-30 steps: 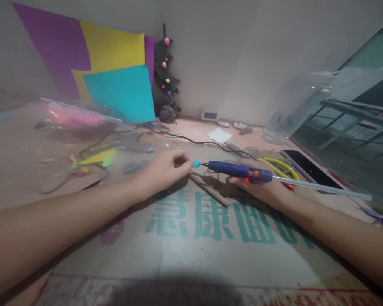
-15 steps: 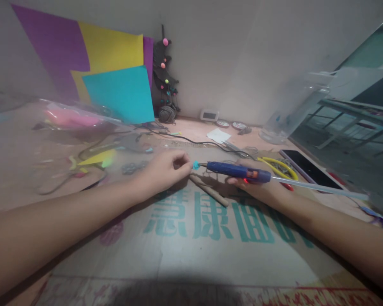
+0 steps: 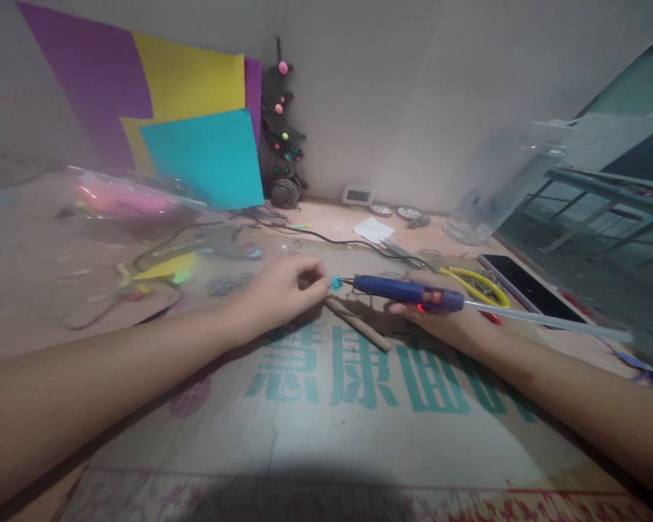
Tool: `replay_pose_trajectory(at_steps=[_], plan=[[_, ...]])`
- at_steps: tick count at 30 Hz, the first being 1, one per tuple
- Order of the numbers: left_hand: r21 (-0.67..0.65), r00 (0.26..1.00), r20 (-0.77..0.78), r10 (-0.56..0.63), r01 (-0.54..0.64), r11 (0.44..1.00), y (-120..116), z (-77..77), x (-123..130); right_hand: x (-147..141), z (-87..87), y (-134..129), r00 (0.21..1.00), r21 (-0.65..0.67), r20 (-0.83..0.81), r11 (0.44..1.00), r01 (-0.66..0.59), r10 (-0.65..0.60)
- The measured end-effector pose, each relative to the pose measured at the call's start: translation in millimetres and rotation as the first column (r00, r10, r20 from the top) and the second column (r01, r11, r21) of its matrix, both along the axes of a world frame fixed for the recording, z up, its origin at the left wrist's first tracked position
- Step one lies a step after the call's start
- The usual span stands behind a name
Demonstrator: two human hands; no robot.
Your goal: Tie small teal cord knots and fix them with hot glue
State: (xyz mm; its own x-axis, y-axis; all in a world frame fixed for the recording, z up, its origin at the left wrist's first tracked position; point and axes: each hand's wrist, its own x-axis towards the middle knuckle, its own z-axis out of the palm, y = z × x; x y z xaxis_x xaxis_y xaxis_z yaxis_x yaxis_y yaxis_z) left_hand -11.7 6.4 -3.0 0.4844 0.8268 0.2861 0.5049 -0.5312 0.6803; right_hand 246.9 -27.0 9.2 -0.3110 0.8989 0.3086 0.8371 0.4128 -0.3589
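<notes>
My left hand (image 3: 294,293) pinches a small turquoise piece (image 3: 336,283) between thumb and fingertips. My right hand (image 3: 435,312) is wrapped round a blue hot glue gun (image 3: 392,288), its body lying sideways with a red light lit on it. The gun's metal tip points left and meets the turquoise piece or comes very close to it. A long clear glue stick (image 3: 544,321) sticks out from the gun's back end. Below the tip, a thin brown stick (image 3: 359,326) rests on the printed sheet (image 3: 326,435).
Yellow-handled pliers (image 3: 476,286) and a phone (image 3: 530,288) lie at the right. A black cord (image 3: 331,238) crosses behind my hands. Coloured sheets (image 3: 201,159), a hanging ornament (image 3: 284,130) and a clear plastic jug (image 3: 479,210) stand at the back. Scraps (image 3: 166,270) lie left.
Almost nothing differs. The glue gun and the turquoise piece have shifted very slightly to the right, and both hands keep their holds.
</notes>
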Motion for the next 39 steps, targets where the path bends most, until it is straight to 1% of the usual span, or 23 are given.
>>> replay_pose_trajectory(at_steps=[6, 11, 16, 25, 32, 39], plan=[[-0.007, 1.000, -0.001, -0.001, 0.001, 1.000, 0.5, -0.6, 0.2, 1.8, -2.0, 2.3, 1.000, 0.003, 0.017, 1.000, -0.017, 0.017], [0.008, 1.000, -0.002, -0.012, 0.012, 1.000, 0.9, -0.6, 0.1, 0.7, 0.2, 0.3, 1.000, -0.003, 0.022, 1.000, -0.012, 0.012], [0.010, 1.000, -0.018, -0.010, 0.011, 1.000, 0.2, 0.2, 0.5, -1.3, 1.5, -1.7, 0.999, 0.020, 0.000, 0.999, -0.038, 0.038], [-0.012, 1.000, -0.017, -0.003, 0.003, 1.000, -2.9, 2.9, 2.2, -1.5, 0.4, 0.7, 0.999, 0.014, 0.018, 1.000, -0.028, 0.027], [-0.021, 1.000, -0.018, 0.000, 0.000, 1.000, -3.9, 3.8, 2.2, 3.2, -3.0, 3.3, 0.999, -0.013, 0.028, 0.999, -0.043, 0.044], [-0.010, 1.000, -0.018, -0.007, 0.006, 1.000, -2.5, 2.3, 2.1, 3.8, -5.7, 5.3, 0.999, -0.053, 0.024, 0.998, -0.026, 0.027]])
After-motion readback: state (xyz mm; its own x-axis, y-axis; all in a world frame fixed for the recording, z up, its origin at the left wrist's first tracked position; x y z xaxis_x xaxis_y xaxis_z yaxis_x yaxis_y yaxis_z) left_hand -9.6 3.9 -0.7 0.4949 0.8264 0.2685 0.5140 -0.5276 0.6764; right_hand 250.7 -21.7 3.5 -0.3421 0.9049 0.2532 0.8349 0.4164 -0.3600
